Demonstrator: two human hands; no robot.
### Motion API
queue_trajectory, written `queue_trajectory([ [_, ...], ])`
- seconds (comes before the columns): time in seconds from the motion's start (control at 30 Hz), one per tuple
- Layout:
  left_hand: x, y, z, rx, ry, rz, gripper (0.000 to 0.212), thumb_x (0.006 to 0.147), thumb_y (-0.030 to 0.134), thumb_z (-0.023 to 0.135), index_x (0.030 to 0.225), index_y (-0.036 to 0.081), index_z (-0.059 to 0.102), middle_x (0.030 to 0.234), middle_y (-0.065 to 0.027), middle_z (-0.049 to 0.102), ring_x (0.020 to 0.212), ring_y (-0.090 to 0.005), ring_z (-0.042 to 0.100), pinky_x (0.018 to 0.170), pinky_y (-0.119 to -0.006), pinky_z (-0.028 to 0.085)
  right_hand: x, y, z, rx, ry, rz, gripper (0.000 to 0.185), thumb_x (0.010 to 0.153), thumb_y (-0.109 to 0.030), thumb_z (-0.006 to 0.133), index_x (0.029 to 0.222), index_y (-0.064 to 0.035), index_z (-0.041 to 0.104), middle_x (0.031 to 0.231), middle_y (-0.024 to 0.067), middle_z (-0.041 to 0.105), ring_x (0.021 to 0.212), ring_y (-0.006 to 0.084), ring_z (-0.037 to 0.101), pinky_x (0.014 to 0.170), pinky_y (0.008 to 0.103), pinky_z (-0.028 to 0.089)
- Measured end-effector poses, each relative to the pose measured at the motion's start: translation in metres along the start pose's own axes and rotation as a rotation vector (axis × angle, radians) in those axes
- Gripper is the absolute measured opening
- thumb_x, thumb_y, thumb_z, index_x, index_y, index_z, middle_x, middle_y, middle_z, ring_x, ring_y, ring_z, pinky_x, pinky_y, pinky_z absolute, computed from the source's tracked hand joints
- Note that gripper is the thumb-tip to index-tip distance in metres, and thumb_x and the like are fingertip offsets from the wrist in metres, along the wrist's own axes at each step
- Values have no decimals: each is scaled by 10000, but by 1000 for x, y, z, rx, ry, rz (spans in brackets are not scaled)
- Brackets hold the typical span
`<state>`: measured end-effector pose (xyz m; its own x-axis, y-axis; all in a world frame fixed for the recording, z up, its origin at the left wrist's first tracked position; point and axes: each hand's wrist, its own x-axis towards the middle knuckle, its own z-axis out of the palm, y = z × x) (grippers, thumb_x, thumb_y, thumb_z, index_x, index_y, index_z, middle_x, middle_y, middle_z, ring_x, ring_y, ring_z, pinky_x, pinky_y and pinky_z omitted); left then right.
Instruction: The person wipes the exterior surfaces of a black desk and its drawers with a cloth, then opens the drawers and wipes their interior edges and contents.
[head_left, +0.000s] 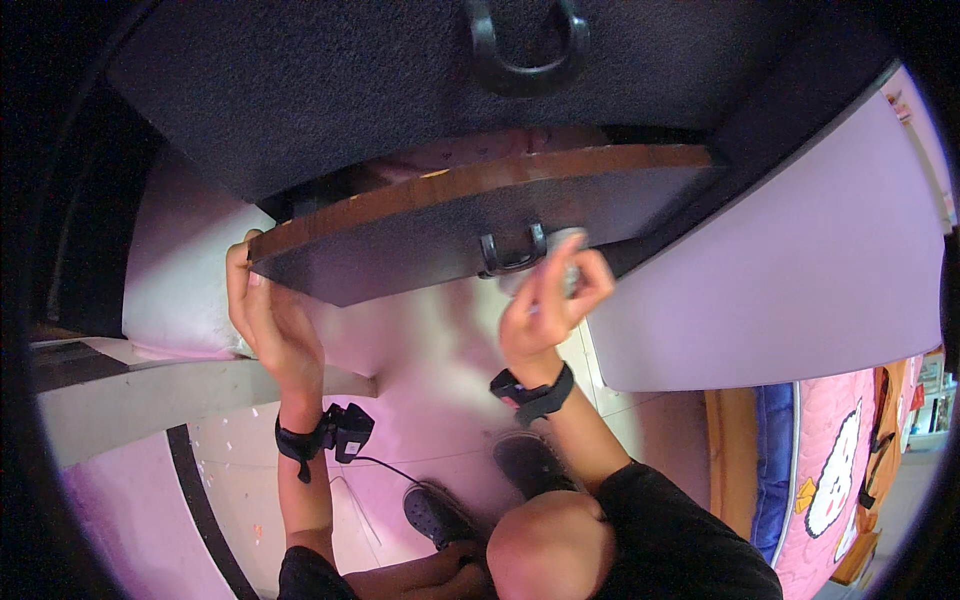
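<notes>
My left hand (274, 319) grips the left end of a dark drawer front (405, 236), with the thumb on its face and the fingers around the edge. The panel has a brown top edge and stands out from the cabinet (360, 90), leaving a narrow gap. Pinkish patterned material (495, 146) shows in that gap. A black U-shaped handle (517, 255) is fixed to the drawer front. Just right of the handle, my right hand (551, 300) pinches a pale, blurred piece of material (568, 240), possibly a cloth or wipe, close to the panel.
Another black handle (529, 64) sits on the cabinet panel above. A smooth pale panel (772, 262) flanks the right side. Below it are a wooden edge (731, 450) and pink printed bedding (825, 480). A light ledge (202, 397) runs along the left, above the tiled floor (420, 420).
</notes>
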<state>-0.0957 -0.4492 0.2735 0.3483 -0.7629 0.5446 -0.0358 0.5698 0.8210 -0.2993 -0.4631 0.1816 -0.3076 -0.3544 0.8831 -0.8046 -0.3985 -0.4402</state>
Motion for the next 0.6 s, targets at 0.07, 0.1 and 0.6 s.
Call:
queue_trajectory([
  [0.07, 0, 0, 3, -47, -8, -18, 266, 961, 203, 418, 1071, -28, 489, 1044, -94, 495, 1009, -151, 468, 959, -294, 336, -7, -17, 6, 135, -3, 60, 548, 729, 192, 556, 1269, 97, 549, 1055, 175, 444, 966, 296, 460, 792, 349, 402],
  [0.1, 1, -2, 1, -42, -22, -13, 264, 963, 201, 418, 1072, -28, 491, 1044, -91, 494, 1008, -149, 468, 956, -292, 338, -6, -14, 5, 121, -27, 30, 566, 709, 199, 574, 1267, 113, 534, 1078, 184, 424, 978, 303, 449, 788, 355, 409],
  [0.6, -2, -7, 0, -15, -35, 2, 221, 976, 139, 419, 1100, -20, 511, 1002, -25, 474, 918, -82, 420, 839, -213, 336, -30, -16, 18, 136, -68, 5, 490, 769, 78, 644, 1229, 98, 475, 1194, 227, 294, 1047, 332, 357, 842, 454, 373],
])
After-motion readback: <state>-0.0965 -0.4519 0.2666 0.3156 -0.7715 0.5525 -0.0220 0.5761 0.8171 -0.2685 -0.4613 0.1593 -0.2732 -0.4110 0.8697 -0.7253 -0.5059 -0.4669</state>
